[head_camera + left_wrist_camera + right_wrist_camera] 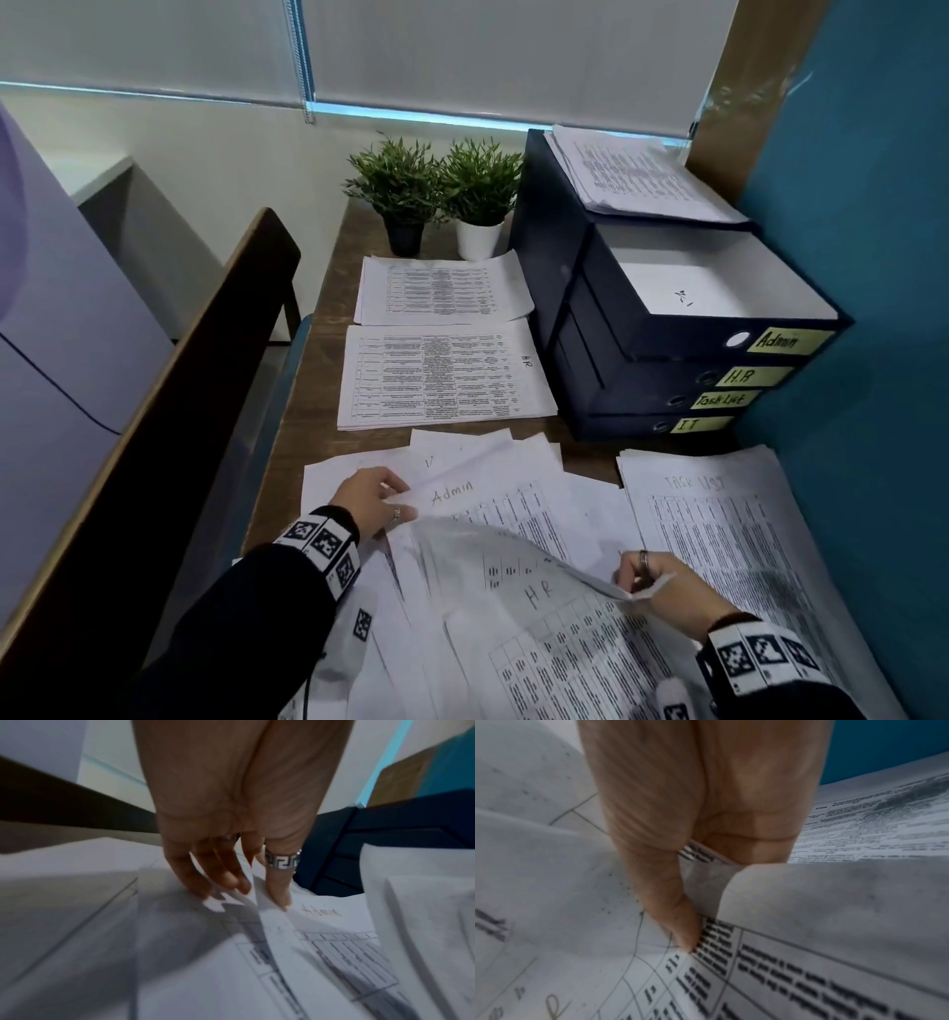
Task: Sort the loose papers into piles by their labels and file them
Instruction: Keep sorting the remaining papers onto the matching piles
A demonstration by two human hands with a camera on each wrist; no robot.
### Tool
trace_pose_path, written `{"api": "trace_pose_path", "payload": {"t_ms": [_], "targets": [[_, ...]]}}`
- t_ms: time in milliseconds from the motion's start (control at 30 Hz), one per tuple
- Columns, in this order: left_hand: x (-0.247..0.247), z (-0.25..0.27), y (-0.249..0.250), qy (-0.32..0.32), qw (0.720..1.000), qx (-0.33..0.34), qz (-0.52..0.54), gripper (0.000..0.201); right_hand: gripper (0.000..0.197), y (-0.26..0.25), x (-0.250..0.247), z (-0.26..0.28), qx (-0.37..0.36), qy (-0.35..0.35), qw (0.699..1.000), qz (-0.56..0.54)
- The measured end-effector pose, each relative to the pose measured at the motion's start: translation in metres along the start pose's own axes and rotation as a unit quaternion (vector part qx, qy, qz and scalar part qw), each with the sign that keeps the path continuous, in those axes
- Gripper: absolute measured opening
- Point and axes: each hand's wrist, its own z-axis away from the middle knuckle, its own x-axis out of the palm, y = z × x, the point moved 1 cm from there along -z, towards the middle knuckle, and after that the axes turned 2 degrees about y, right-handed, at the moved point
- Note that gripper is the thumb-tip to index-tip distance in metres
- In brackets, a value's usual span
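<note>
A loose sheet (462, 547) hangs curved above the heap of loose papers (513, 642) at the desk's near edge. My left hand (403, 501) pinches its left corner and my right hand (629, 583) pinches its right corner. In the left wrist view the left hand (253, 898) has its thumb on top of the sheet's edge and its fingers beneath. My right hand (687, 923) holds the curled paper corner (706, 882) between thumb and fingers. Under the raised sheet lie a page marked Admin (452, 496) and a page marked HR (539, 596).
A Task List pile (719, 524) lies at the right, an HR pile (441, 375) and another pile (441, 288) further back. Stacked dark file boxes (667, 360) labelled Admin, H.R, Task List, IT stand at the right, papers (637, 174) on top. Two potted plants (441, 195) stand behind.
</note>
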Motion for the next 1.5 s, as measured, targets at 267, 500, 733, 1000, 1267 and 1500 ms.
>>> {"api": "trace_pose_path", "payload": {"t_ms": [267, 500, 733, 1000, 1267, 1500], "targets": [[0.009, -0.001, 0.000, 0.036, 0.970, 0.040, -0.238, 0.018, 0.023, 0.008, 0.007, -0.011, 0.026, 0.004, 0.997, 0.074], [0.008, 0.003, 0.007, 0.077, 0.963, 0.049, -0.253, 0.016, 0.025, 0.011, 0.010, -0.005, 0.047, 0.030, 0.997, 0.057], [0.007, 0.002, 0.007, 0.087, 0.968, 0.102, -0.211, 0.023, 0.027, 0.015, 0.012, -0.006, 0.057, 0.056, 0.995, 0.060], [0.011, 0.000, 0.007, 0.089, 0.961, 0.122, -0.232, 0.020, 0.021, 0.015, 0.011, -0.006, 0.057, 0.057, 0.994, 0.069], [0.008, 0.007, 0.014, 0.078, 0.967, 0.103, -0.217, 0.017, 0.021, 0.017, 0.011, -0.007, 0.057, 0.056, 0.993, 0.081], [0.005, 0.007, 0.013, 0.057, 0.975, 0.094, -0.194, 0.017, 0.024, 0.015, 0.010, -0.006, 0.054, 0.041, 0.995, 0.068]]}}
